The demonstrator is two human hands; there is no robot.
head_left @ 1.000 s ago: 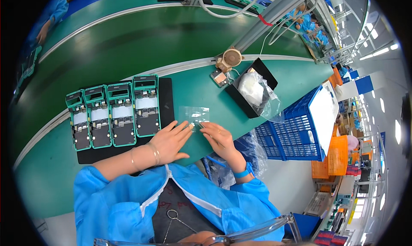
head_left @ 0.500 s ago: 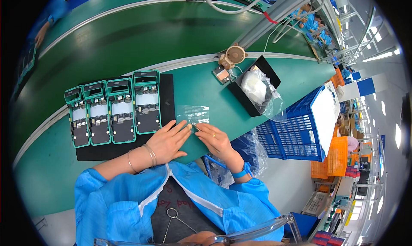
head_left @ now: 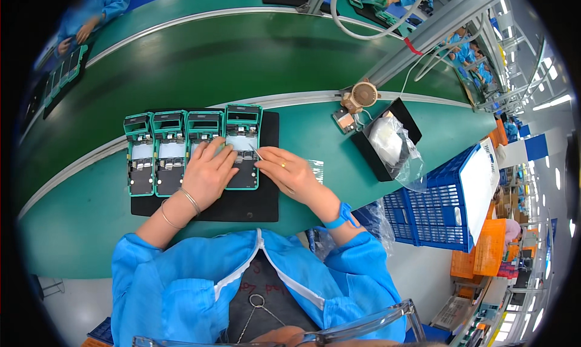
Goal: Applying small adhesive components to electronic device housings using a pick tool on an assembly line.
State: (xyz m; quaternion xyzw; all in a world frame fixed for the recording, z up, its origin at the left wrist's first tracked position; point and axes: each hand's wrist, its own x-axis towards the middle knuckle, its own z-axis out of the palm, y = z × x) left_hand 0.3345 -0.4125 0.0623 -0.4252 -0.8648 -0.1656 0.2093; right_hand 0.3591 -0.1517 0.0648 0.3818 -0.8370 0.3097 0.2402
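Several green-framed device housings with black and white insides stand in a row on a black mat. My left hand lies over the third housing from the left and the near edge of the rightmost one, fingers stretched out. My right hand is closed on thin metal tweezers, whose tip is over the right side of the rightmost housing. Whether the tip carries anything is too small to tell. Partly behind my right hand lies a clear sheet of small labels.
To the right stands a black box holding a plastic bag, near a small brown fan. A blue crate is beyond the bench edge. A green conveyor belt runs behind. Co-workers' hands work at the far side.
Both hands have moved from the clear label sheet, leftward to the rightmost housings. The tweezers stay in my right hand. The whole view has shifted, with the bench items now further right.
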